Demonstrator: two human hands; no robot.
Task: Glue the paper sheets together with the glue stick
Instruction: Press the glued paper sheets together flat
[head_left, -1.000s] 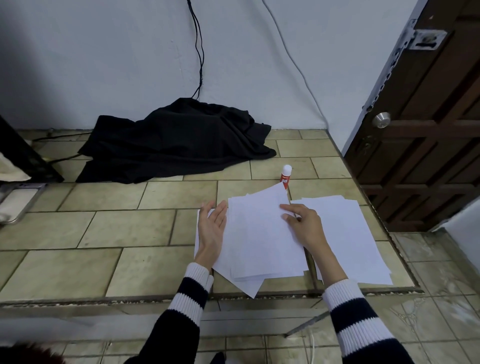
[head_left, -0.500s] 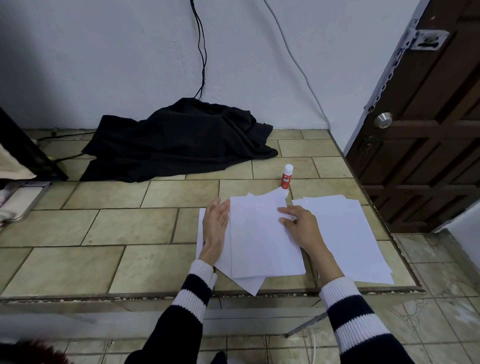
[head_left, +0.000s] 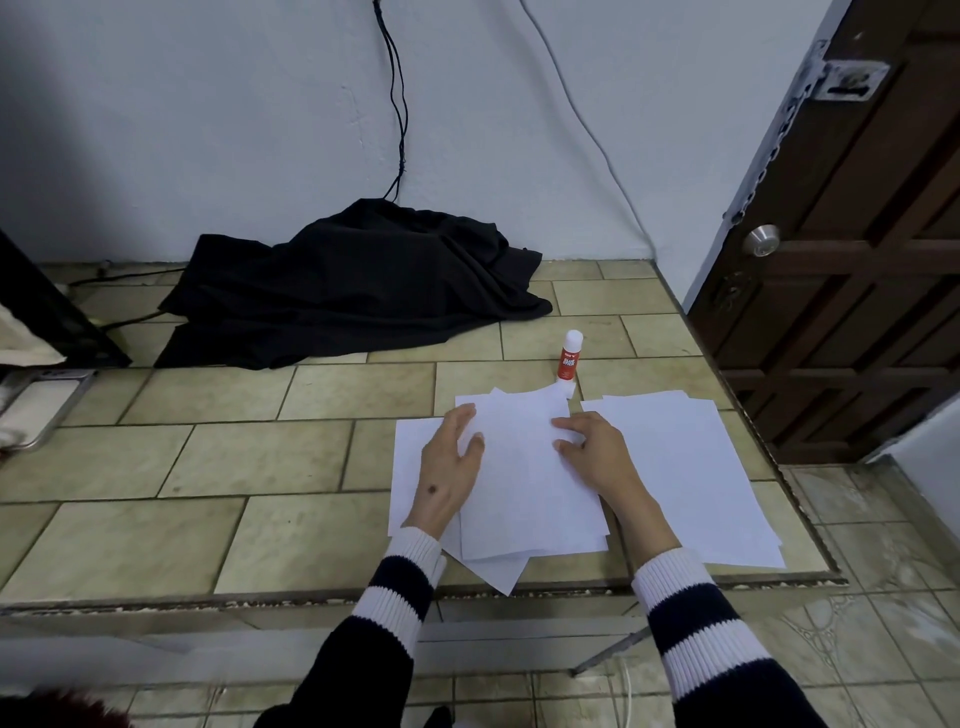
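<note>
View from the head camera over a tiled bench (head_left: 218, 467). Both hands lie flat, fingers extended, on a loosely fanned stack of white paper sheets (head_left: 524, 493) near the front edge. The left hand (head_left: 449, 467) presses on the stack's left side, its fingertips over the edge of the top sheet; the right hand (head_left: 597, 452) presses on the right side of that same sheet. Neither hand grips anything. Lower sheets stick out at odd angles — one corner reaches past the bench's front edge. A second pile of paper (head_left: 696, 478) lies just beside the first, to the right, partly under the right forearm. The glue stick (head_left: 569, 358) (red body, white cap on) stands upright behind the stack, its base hidden by a raised corner of paper — untouched by either hand. Farther back, against the wall, a black cloth (head_left: 353, 286) lies crumpled. A dark wooden door (head_left: 857, 260) stands at right.
</note>
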